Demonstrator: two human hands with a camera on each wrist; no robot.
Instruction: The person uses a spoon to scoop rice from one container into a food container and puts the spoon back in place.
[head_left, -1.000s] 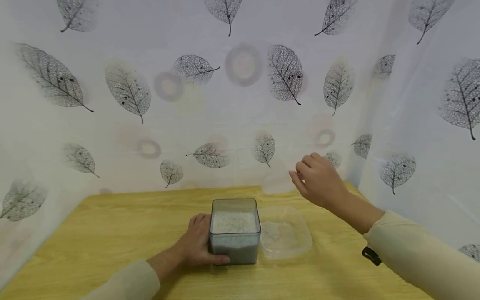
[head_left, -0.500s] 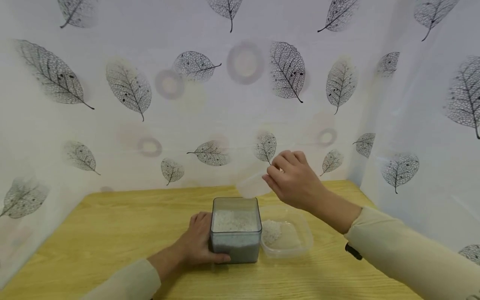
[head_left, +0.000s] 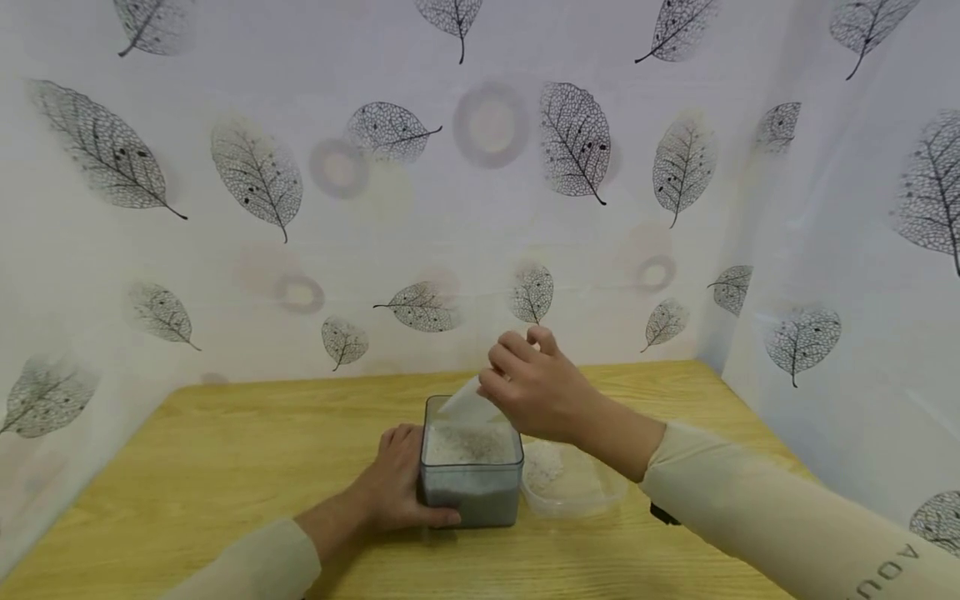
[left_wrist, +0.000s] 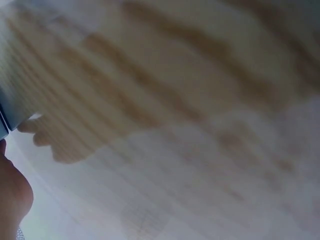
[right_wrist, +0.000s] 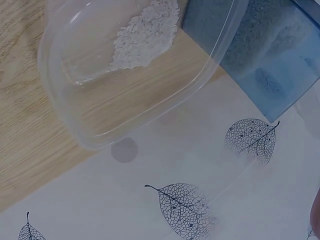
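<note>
My left hand (head_left: 397,483) grips a square, grey-tinted clear storage container (head_left: 471,496) on the table, thumb across its front and fingers at its left side. White rice (head_left: 465,446) fills much of it. Above its open top my right hand (head_left: 540,387) pinches a translucent white plastic scoop (head_left: 472,404), tilted down into the container's mouth. Just right of the container lies a shallow clear plastic box (head_left: 577,500) with a small heap of rice (right_wrist: 147,37), plain in the right wrist view. The left wrist view catches only part of the left hand (left_wrist: 15,192) and the container's edge (left_wrist: 12,112).
The wood-grain table (head_left: 262,467) reaches back to a pale curtain (head_left: 480,225) printed with leaves. Another stretch of curtain (head_left: 847,233) runs along the right side.
My right hand has come left and down, bringing the scoop from beyond the clear box to the container's mouth. The left hand keeps its grip on the container.
</note>
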